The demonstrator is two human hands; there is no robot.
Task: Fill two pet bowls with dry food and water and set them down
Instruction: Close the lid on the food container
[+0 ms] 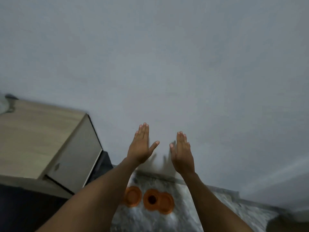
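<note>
Three orange bowls lie on the grey marbled floor point(184, 215) below my arms. The left bowl point(133, 195) is partly hidden by my left forearm. The middle bowl point(151, 199) has something dark in it, and the right bowl point(166, 203) overlaps its edge. My left hand point(141, 146) and my right hand point(182, 152) are raised in front of the plain grey wall point(167, 64), palms facing each other, fingers straight, holding nothing. The picture is blurred.
A light wooden cabinet point(38, 141) stands at the left against the wall, with a dark gap beside it. Something dark lies at the bottom right corner point(284, 223). A pale surface runs along the right edge.
</note>
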